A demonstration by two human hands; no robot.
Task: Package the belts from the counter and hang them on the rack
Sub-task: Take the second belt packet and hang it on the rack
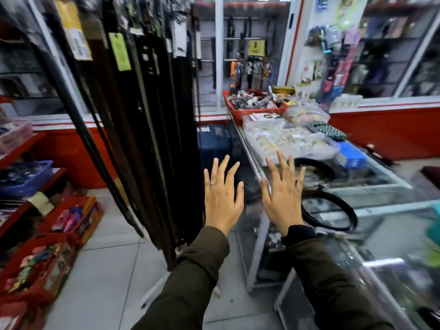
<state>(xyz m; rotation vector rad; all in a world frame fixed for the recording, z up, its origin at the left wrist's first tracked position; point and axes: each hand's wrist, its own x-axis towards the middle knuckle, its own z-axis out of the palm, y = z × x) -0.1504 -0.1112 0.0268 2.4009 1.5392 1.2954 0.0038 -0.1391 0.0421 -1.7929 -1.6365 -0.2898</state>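
My left hand (222,196) and my right hand (283,194) are held out in front of me, palms down, fingers spread, holding nothing. Both hover at the left end of the glass counter (385,194). Two coiled black belts lie on the counter just right of my right hand: one near (342,210), one farther back (316,164). To the left hangs a rack of long black and brown belts (142,115), several with paper tags, reaching almost to the floor.
On the counter's far part sit clear boxes of small goods (290,141), a red basket (252,106) and a blue box (352,156). Red baskets of colourful items (42,265) stand on the tiled floor at left. A blue suitcase (214,144) stands behind the rack.
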